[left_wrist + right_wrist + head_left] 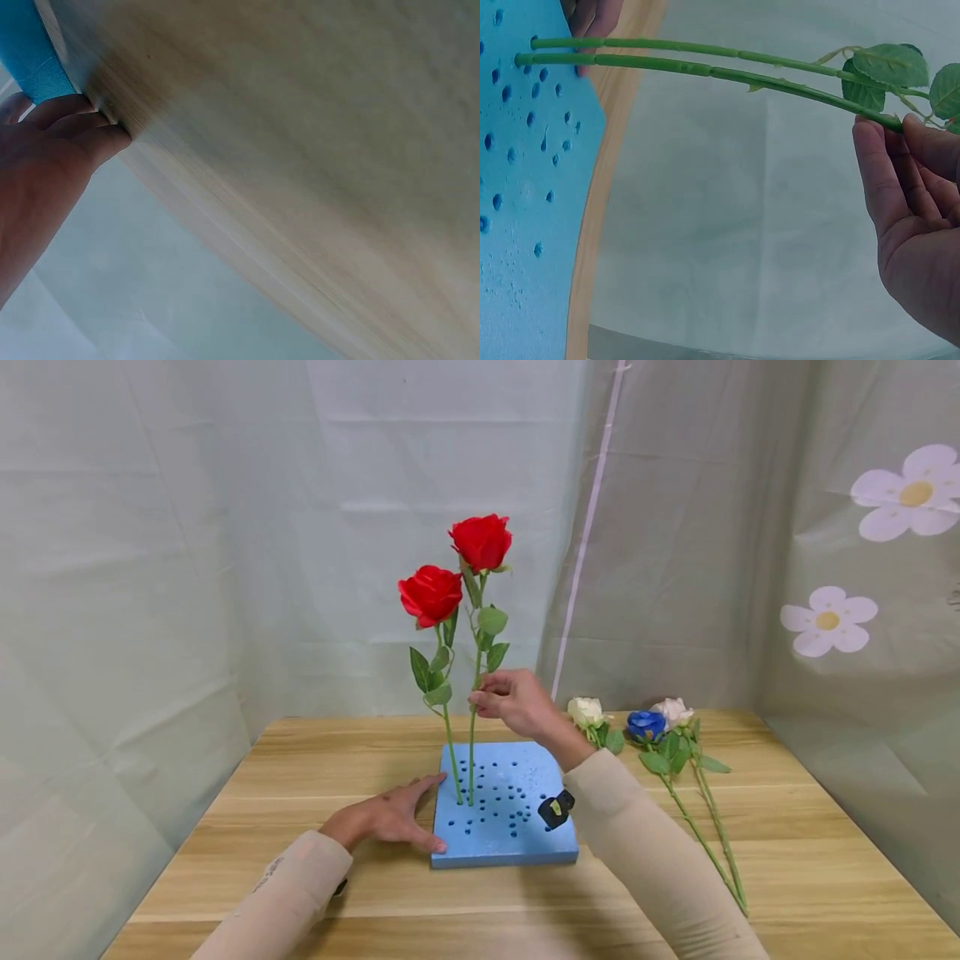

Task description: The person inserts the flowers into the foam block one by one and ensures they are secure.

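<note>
Two red roses stand in a blue foam board (517, 852) dotted with holes. My right hand (517, 697) pinches the stem of the taller red rose (482, 542) between thumb and fingertips, just under its leaves. That stem's lower end sits in a hole, as the right wrist view shows beside the pinching hand (922, 202). The shorter red rose (431, 596) leans slightly left in a neighbouring hole. My left hand (393, 814) rests spread at the board's left edge, thumb near the front corner. In the left wrist view its fingers (67, 120) touch the blue side.
Right of the board, a cream rose (587, 712), a blue rose (647, 725) and a pale pink rose (673, 711) lie on the wooden table (300, 785). Their stems point toward the front. Grey-green curtains (420, 460) hang behind the table and at both sides.
</note>
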